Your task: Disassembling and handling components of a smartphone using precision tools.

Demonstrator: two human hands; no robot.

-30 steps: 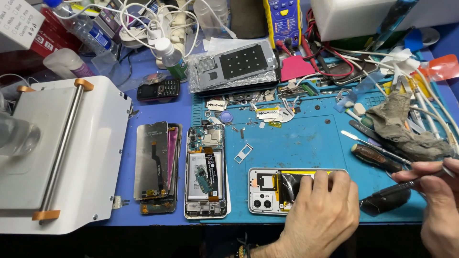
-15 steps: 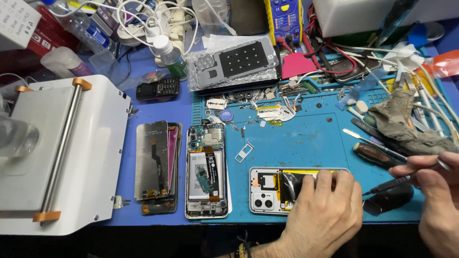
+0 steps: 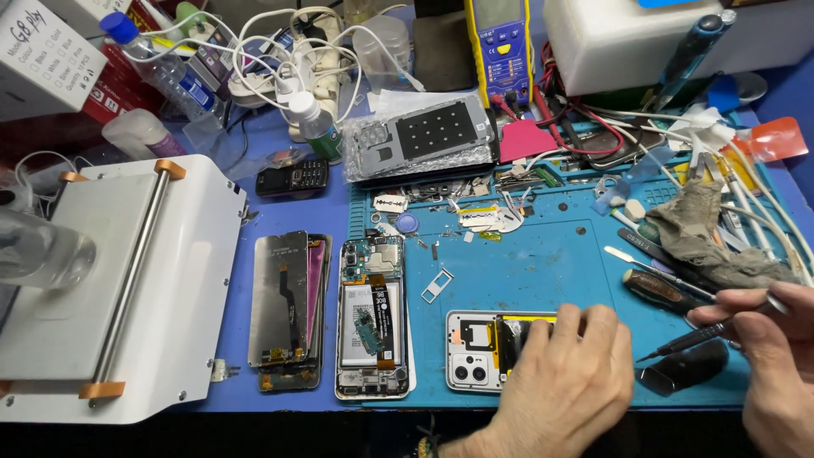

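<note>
Single head view, looking steeply down, close over blue work mat [image 3: 543, 263]; hands at lower right edge.

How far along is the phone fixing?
Done: the white opened phone has its back off. In hand: the left hand steadies it while the right hand holds a thin dark screwdriver beside it. Left: it lies open, like the battery-showing phone nearby.

Blue work mat [image 3: 543, 263] carries a loose SIM tray [image 3: 437, 286] and a crumpled grey rag [image 3: 708, 233]. Left of it: opened phone with exposed battery [image 3: 373, 318], detached display panel [image 3: 284, 305], white screen separator machine [image 3: 110, 288]. Yellow multimeter [image 3: 500, 42] stands at the back.
</note>
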